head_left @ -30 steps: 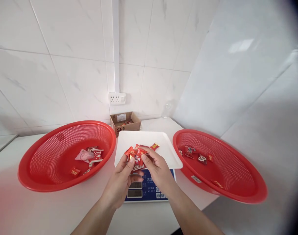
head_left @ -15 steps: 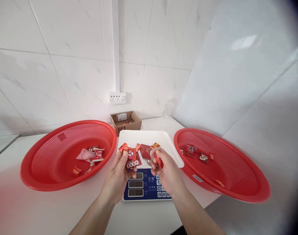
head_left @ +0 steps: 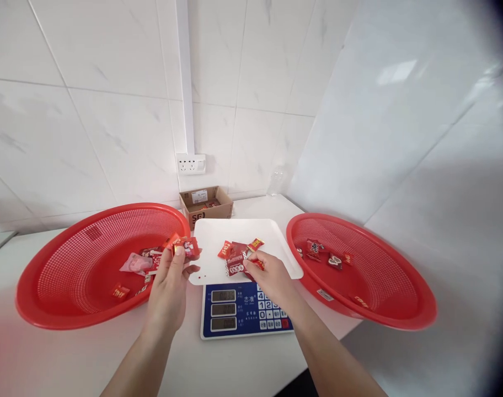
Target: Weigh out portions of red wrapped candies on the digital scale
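Your left hand [head_left: 169, 292] grips red candy packets [head_left: 189, 247] by the white weighing tray's [head_left: 272, 234] left edge. Your right hand [head_left: 274, 280] pinches a red-wrapped candy [head_left: 258, 264] over that tray, beside other sweets [head_left: 236, 258].

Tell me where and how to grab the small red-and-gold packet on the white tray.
Best pinch the red-and-gold packet by its right end, coming from above and the right: it lies slantwise, that end over bare white tray, while its left end sits close to the dark red packet. The right hand is just nearer the viewer.

Tiled weighing corner with scale [head_left: 250, 313]
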`<action>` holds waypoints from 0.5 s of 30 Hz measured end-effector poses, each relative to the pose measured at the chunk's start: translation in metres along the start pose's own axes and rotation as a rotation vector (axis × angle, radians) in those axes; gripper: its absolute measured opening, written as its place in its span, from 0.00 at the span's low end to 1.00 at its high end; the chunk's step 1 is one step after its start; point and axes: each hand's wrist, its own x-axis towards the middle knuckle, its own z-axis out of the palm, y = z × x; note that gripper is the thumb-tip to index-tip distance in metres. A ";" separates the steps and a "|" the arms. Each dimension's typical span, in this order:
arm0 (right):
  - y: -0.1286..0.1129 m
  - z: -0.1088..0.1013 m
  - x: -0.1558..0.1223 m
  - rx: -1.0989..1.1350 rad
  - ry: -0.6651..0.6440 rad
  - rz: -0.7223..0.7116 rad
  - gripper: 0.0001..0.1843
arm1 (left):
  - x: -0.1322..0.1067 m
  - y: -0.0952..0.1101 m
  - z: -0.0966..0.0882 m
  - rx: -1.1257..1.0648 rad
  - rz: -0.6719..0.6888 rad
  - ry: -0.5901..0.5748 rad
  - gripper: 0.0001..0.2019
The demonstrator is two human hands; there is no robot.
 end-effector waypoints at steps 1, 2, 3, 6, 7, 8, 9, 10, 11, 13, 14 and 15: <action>0.002 -0.001 0.002 -0.077 0.018 -0.008 0.12 | 0.000 0.003 0.000 -0.008 -0.004 -0.003 0.18; 0.003 -0.002 0.003 -0.135 0.045 -0.015 0.11 | -0.001 0.006 -0.001 -0.015 -0.011 -0.012 0.17; 0.004 -0.003 0.004 -0.167 0.076 -0.022 0.12 | -0.001 0.008 -0.001 -0.027 -0.022 -0.027 0.16; 0.007 -0.012 0.002 -0.095 0.142 -0.048 0.17 | -0.004 0.015 -0.002 -0.095 -0.105 -0.109 0.12; 0.008 -0.015 0.000 -0.043 0.142 -0.063 0.19 | -0.004 0.018 -0.002 -0.132 -0.152 -0.134 0.09; 0.009 -0.019 -0.002 0.009 0.135 -0.078 0.21 | -0.004 0.021 -0.003 -0.171 -0.204 -0.147 0.06; 0.010 -0.022 -0.005 0.055 0.124 -0.092 0.22 | -0.004 0.024 -0.003 -0.205 -0.250 -0.138 0.04; 0.012 -0.025 -0.009 0.093 0.108 -0.105 0.23 | -0.004 0.027 -0.003 -0.232 -0.285 -0.114 0.04; 0.014 -0.028 -0.012 0.120 0.090 -0.115 0.23 | -0.004 0.030 -0.004 -0.249 -0.308 -0.083 0.06; 0.018 -0.031 -0.019 0.162 0.051 -0.120 0.24 | -0.002 0.036 -0.004 -0.259 -0.332 -0.031 0.09; 0.020 -0.031 -0.021 0.184 0.033 -0.113 0.24 | -0.002 0.038 -0.005 -0.261 -0.333 -0.018 0.11; 0.022 -0.031 -0.023 0.209 0.019 -0.101 0.25 | -0.001 0.040 -0.005 -0.265 -0.329 -0.018 0.12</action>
